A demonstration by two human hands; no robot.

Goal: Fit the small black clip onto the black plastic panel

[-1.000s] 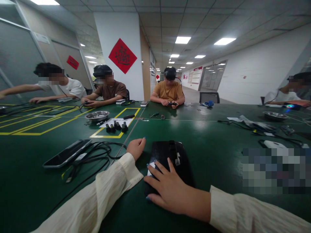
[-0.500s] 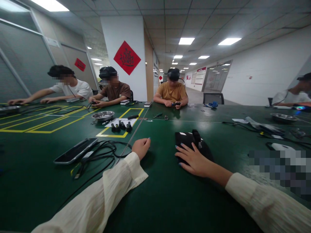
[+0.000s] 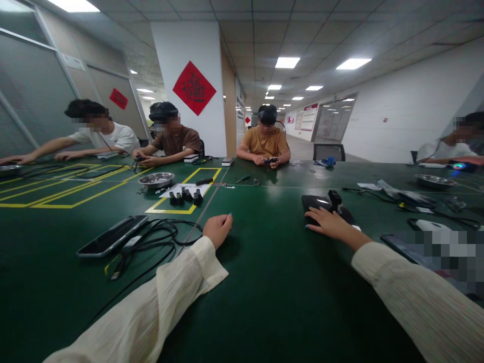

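Note:
My right hand (image 3: 328, 223) lies with its fingers spread over a glossy black, flat-topped object (image 3: 316, 202) on the green table, right of centre. A small black block (image 3: 335, 199) stands up from that object; its exact kind I cannot make out. My left hand (image 3: 218, 229) rests closed on the table, left of centre, with its thumb side up and nothing showing from the fist. Left of it lie a coiled black cable (image 3: 161, 239) and a phone-like dark slab (image 3: 113, 236).
Several black cylindrical parts (image 3: 185, 195) stand on paper inside a yellow-taped area, near a metal bowl (image 3: 156, 180). A screwdriver (image 3: 243, 178) lies farther back. At right are another metal bowl (image 3: 434, 181), cables and a dark device (image 3: 408, 252). Several people sit around the table.
My right hand and the black object have moved right and slightly away from me across the table. My left hand stays closed in about the same place. The view has shifted slightly.

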